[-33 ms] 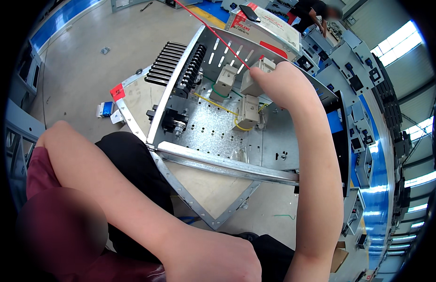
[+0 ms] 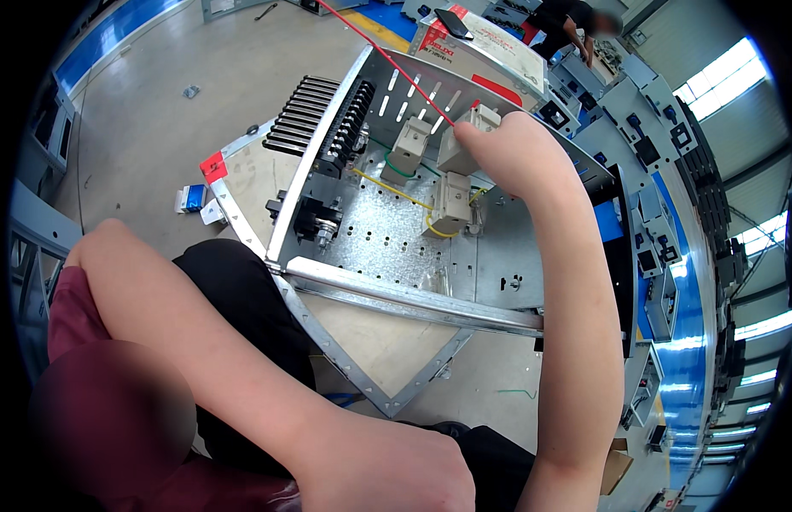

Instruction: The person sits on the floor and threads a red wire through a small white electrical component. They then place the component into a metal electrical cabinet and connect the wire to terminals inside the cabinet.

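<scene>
"Left hand (image 2: 391,465)?"
"Low, in front of me, fingers hidden; I can't tell its grip."
"And the red wire (image 2: 387,57)?"
"Slants down to my right hand (image 2: 498,147) at a beige block (image 2: 451,155); whether I pinch it, I can't tell."

And here's maroon on the left, a short sleeve (image 2: 70,311) ending close to the elbow, the cloth creased and matte! Same deep maroon across the shirt (image 2: 217,485) at the near edge, with a small whitish mark (image 2: 285,495) on it, too blurred to make out. Below that, plain black trousers (image 2: 234,269), dark over both legs. Bare skin on the left forearm (image 2: 200,341), bare on the right forearm (image 2: 579,299) too, both smooth and tapering toward the wrist; the left hand (image 2: 396,465) shows a broad, rounded back, and the right hand (image 2: 507,149) is bare as well.
</scene>
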`<state>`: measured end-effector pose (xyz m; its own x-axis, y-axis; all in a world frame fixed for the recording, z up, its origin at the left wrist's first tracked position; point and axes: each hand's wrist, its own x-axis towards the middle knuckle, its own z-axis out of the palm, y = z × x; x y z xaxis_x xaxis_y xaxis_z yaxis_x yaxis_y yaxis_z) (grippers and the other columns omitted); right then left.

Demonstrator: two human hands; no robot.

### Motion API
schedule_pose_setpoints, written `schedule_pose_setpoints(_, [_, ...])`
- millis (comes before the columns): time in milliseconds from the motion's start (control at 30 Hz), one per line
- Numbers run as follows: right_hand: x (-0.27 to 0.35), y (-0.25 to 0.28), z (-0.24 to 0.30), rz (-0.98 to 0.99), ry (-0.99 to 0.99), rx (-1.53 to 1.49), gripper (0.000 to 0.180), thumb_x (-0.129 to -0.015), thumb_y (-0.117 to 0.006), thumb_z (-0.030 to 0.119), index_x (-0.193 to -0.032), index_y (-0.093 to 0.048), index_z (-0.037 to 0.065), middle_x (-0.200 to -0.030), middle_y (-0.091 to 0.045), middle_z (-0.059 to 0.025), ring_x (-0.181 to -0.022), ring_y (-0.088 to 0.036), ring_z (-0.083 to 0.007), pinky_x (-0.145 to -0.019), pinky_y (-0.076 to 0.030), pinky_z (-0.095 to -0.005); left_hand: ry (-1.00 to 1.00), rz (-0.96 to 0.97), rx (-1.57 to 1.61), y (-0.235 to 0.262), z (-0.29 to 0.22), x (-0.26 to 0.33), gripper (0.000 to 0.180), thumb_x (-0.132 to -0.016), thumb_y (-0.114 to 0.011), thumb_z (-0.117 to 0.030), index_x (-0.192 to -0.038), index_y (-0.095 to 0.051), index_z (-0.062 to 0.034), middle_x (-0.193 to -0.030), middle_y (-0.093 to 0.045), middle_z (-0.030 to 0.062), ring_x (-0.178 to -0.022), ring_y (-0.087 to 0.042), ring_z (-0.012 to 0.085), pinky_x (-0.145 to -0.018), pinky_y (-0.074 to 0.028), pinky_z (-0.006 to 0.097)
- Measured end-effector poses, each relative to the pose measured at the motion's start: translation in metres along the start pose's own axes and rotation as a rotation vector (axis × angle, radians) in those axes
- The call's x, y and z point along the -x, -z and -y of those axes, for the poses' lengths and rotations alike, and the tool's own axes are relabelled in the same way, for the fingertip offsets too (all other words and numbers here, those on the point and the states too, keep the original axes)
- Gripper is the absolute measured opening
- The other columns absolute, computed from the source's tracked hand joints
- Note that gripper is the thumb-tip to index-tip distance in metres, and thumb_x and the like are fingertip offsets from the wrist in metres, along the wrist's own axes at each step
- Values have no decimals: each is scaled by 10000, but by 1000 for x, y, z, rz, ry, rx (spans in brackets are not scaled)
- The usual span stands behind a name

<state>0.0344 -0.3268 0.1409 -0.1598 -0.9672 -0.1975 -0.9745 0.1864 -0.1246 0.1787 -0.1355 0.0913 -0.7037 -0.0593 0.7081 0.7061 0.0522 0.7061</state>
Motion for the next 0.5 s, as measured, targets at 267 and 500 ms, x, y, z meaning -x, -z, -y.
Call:
schedule_pose_setpoints(267, [-1,-2,-2,-28,-3,-5,572,-969,-650,551,-1138,-814,30,-1049,-805,-154,-1018,-779,-274,-916,-608,-424,1,8,13,0,0,0,358,-625,-823,-363,-642,-576,-104,-626,-600,94,-636,-623,363,-540,-442,459])
schedule_pose_setpoints(500, [0,-1,0,-12,-2,4,567,-975,-630,536,-1146,-814,27,-1055,-806,-154,-1004,-782,-270,-898,-616,-424,11,16,9,1,-1,0,357,-616,-825,-362,-640,-580,-103,-626,-602,95,-638,-626,363,-539,-444,460])
